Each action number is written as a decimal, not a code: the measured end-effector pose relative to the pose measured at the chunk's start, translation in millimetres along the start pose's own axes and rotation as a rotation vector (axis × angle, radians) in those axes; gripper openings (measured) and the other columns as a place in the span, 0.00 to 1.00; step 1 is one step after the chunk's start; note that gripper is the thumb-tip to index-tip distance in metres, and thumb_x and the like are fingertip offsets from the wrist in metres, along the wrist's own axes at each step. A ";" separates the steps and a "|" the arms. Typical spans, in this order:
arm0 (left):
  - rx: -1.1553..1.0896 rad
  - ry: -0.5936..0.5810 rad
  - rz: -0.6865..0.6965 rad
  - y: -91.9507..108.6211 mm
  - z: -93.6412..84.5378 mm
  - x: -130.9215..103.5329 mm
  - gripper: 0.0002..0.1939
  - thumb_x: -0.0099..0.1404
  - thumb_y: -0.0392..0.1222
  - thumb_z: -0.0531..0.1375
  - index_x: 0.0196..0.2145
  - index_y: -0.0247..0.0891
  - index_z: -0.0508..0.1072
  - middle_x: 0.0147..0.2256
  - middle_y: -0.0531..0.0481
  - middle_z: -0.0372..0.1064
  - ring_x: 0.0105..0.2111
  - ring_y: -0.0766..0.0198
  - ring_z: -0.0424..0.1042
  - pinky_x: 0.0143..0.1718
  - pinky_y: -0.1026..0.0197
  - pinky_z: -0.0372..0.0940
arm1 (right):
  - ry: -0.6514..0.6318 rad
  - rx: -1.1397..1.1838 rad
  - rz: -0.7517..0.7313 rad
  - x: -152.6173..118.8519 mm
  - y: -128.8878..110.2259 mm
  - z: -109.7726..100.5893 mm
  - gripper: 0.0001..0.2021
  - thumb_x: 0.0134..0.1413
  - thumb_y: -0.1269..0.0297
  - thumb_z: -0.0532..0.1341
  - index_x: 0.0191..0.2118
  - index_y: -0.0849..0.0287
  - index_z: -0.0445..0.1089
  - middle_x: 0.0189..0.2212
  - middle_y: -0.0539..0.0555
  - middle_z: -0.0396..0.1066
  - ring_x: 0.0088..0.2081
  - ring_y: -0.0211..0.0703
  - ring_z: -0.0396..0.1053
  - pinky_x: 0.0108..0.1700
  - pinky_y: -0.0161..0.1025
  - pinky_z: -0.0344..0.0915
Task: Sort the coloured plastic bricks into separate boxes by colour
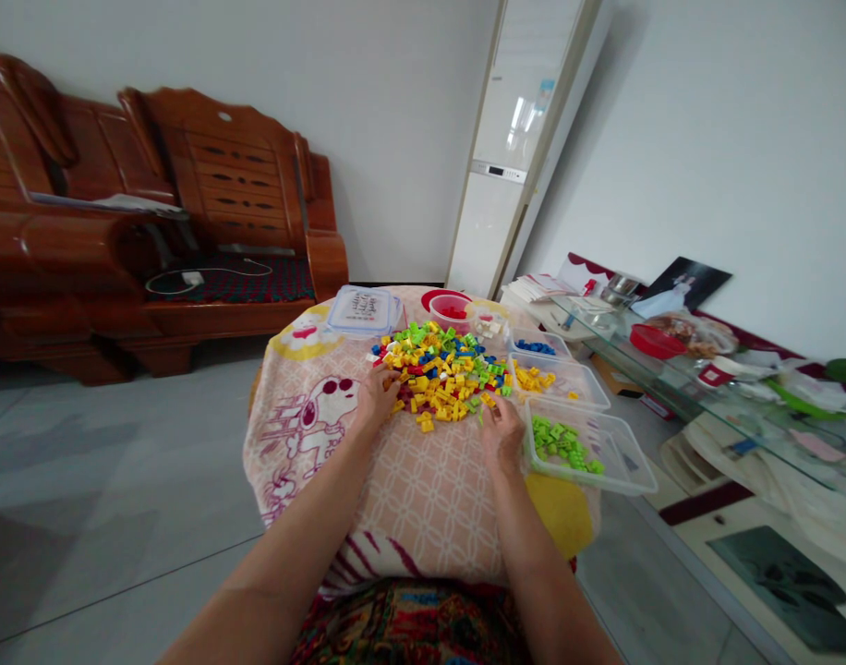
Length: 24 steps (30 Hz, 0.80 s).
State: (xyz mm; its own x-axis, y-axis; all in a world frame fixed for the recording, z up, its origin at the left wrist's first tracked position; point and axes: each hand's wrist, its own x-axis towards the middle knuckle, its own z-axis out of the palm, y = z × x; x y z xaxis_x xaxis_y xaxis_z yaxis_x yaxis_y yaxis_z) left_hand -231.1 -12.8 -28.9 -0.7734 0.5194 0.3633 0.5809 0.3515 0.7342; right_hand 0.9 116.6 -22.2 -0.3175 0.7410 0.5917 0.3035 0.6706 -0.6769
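Note:
A mixed heap of small plastic toy bricks [441, 374], in yellow, green, blue, red and white, lies on the cloth-covered round table [429, 480]. At the heap's left edge is my left hand [378, 395], its fingers curled together against the bricks; what is between them is hidden. My right hand [504, 432] is by the heap's right front edge, thumb and fingers closed on a yellow toy brick [489, 400]. Just right of that hand stands a clear tray [627, 453] with green bricks in it. Behind it are a tray [593, 392] of yellow bricks and a tray [561, 344] of blue ones.
A round tub [433, 309] with red bricks stands at the back, near some white bricks [490, 328]. A clear lidded box [363, 309] lies at the back left. To the right is a cluttered glass-topped cabinet [714, 397]; a wooden sofa [235, 194] stands at left.

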 end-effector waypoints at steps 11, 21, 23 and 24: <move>0.020 -0.008 0.003 0.3 -1.1 -0.5 0.13 0.59 0.38 0.58 0.40 0.39 0.79 0.55 0.44 0.69 0.53 0.52 0.69 0.56 0.51 0.64 | 0.201 0.656 0.575 60.1 4.0 19.1 0.20 0.53 0.55 0.58 0.48 0.62 0.68 0.24 0.50 0.72 0.24 0.41 0.71 0.28 0.38 0.71; 0.015 -0.011 0.010 -3.3 -0.1 -0.2 0.14 0.60 0.40 0.57 0.41 0.39 0.79 0.55 0.45 0.68 0.53 0.54 0.68 0.57 0.51 0.62 | 0.271 0.534 0.378 64.9 22.9 16.2 0.29 0.49 0.60 0.57 0.59 0.60 0.60 0.43 0.59 0.74 0.42 0.46 0.75 0.47 0.48 0.71; 0.018 -0.010 0.020 -3.8 0.1 -0.3 0.14 0.60 0.40 0.57 0.41 0.40 0.79 0.55 0.45 0.69 0.54 0.54 0.68 0.58 0.51 0.62 | 0.185 0.360 0.248 49.3 21.1 19.1 0.24 0.50 0.59 0.56 0.52 0.63 0.69 0.44 0.62 0.75 0.45 0.49 0.74 0.50 0.49 0.69; 0.019 -0.011 0.025 -4.0 0.2 -0.2 0.14 0.60 0.40 0.57 0.41 0.40 0.79 0.55 0.45 0.69 0.54 0.54 0.68 0.58 0.51 0.62 | 0.139 0.284 0.178 42.1 19.3 21.3 0.21 0.51 0.59 0.55 0.48 0.63 0.72 0.43 0.62 0.75 0.45 0.50 0.73 0.51 0.49 0.68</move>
State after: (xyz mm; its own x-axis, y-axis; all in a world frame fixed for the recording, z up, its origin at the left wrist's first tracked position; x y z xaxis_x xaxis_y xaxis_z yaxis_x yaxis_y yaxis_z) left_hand -233.2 -14.1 -32.1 -0.7559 0.5367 0.3749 0.6048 0.3532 0.7138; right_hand -25.7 160.0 -19.7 -0.1514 0.8563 0.4938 0.0749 0.5081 -0.8581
